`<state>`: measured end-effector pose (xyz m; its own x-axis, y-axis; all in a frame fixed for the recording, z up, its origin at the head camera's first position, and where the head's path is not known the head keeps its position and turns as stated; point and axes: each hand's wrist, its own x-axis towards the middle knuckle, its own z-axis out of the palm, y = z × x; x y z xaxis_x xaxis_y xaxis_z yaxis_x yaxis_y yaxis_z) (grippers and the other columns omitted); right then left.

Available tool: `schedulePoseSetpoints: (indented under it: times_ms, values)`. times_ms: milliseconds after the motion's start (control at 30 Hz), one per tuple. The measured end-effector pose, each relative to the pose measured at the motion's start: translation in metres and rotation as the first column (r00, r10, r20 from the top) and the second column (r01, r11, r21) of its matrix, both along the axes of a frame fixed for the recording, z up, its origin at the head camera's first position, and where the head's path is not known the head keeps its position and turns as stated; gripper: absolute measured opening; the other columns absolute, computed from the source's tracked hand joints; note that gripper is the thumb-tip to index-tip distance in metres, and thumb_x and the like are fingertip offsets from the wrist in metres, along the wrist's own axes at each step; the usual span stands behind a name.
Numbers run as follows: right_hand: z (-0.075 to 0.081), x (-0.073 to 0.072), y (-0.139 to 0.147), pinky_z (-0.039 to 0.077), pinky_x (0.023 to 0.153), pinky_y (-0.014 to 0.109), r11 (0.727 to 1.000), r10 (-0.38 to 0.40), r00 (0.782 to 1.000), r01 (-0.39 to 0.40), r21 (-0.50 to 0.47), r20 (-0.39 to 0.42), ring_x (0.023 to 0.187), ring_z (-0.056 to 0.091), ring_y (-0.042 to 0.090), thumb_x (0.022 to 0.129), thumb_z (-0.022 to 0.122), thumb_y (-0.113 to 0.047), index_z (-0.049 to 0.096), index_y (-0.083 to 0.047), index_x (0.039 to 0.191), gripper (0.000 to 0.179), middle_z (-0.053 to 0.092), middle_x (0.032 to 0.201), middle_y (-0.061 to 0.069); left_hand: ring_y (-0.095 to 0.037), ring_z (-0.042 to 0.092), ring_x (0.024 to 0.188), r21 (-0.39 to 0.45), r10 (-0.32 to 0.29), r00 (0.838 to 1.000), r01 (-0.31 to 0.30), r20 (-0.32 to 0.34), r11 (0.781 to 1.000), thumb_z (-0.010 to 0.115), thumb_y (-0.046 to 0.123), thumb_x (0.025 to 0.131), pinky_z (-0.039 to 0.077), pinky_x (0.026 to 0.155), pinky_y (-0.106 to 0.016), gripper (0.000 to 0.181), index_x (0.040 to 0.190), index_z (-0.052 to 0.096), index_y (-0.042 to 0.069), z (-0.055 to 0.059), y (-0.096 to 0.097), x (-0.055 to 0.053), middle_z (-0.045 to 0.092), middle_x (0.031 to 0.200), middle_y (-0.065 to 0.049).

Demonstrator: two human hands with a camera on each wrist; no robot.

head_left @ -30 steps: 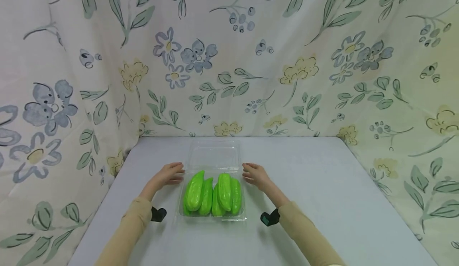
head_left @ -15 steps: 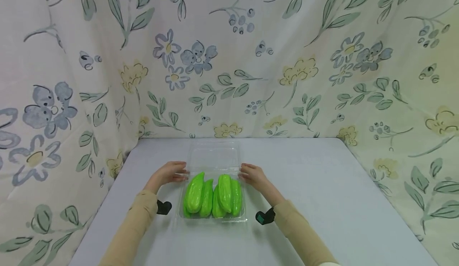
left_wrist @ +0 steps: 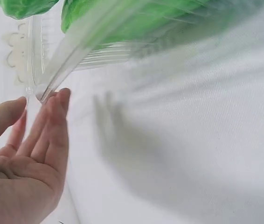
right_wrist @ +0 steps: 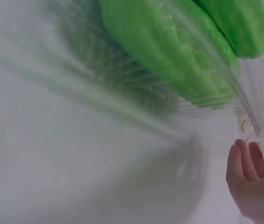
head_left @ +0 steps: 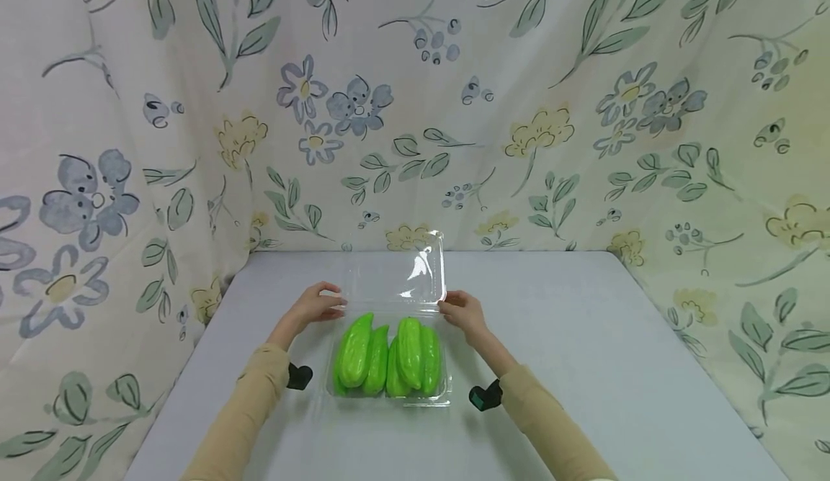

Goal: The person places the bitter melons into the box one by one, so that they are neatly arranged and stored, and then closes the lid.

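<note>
A clear plastic clamshell box (head_left: 428,400) rests on the table, holding several glossy green vegetables (head_left: 410,355) with long, pointed shapes and lumpy skin, resembling bitter melons. Its transparent lid (head_left: 395,272) stands raised and tilted behind them. My left hand (head_left: 315,304) is at the left end of the hinge; in the left wrist view its fairly straight fingertips touch the box corner, the thumb apart from them. At the right hinge end, my right hand (head_left: 465,312) has its fingertips by the lid's lower corner. In the right wrist view its thumb and fingers are apart.
A white table (head_left: 583,366) extends around the box. Behind it and at both sides hangs a floral-print cloth (head_left: 519,106). Small black devices (head_left: 486,394) sit at both wrists.
The lid has swung up from lying flat behind the box. Both hands first moved inward to the hinge ends; the box has shifted slightly to the right.
</note>
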<state>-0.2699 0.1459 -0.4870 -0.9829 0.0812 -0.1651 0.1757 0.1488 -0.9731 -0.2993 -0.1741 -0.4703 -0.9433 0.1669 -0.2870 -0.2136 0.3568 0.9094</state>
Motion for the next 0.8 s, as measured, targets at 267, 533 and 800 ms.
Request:
schedulePoseSetpoints:
  times_ms: [267,533,800]
  values:
    - [-0.009,-0.002,0.014,0.056,0.076,0.025,0.994,-0.021,0.988,0.037,0.102,-0.154,0.086,0.064,0.015,0.083,0.071,-0.011,0.065,0.0,0.101,0.022,0.069,0.1,0.015,-0.036,0.065,0.1,-0.112,-0.02,0.955,-0.014,-0.297,0.994,0.059,0.005,0.091,0.057,0.079,-0.035,0.019,0.108,0.055,-0.005,-0.005,0.008,-0.003,0.059,0.119,-0.027]
    - [-0.02,0.0,0.039,0.055,0.079,0.02,0.978,0.126,0.902,-0.044,0.202,-0.414,0.089,0.069,0.015,0.082,0.073,-0.011,0.066,-0.003,0.095,0.016,0.072,0.096,0.015,-0.036,0.068,0.093,-0.197,-0.067,0.873,-0.034,-0.483,0.98,0.067,0.001,0.084,0.058,0.076,-0.037,0.007,0.088,0.061,0.0,-0.009,0.014,0.003,0.065,0.109,-0.021]
    - [-0.027,0.012,0.055,0.054,0.087,0.045,0.92,0.241,0.826,-0.027,0.391,-0.509,0.095,0.065,0.027,0.081,0.07,-0.001,0.07,-0.004,0.09,0.009,0.072,0.095,0.01,-0.036,0.066,0.097,-0.185,-0.113,0.865,0.024,-0.488,0.982,0.062,0.003,0.089,0.057,0.079,-0.04,0.011,0.097,0.067,-0.003,-0.013,0.01,0.015,0.067,0.106,-0.021]
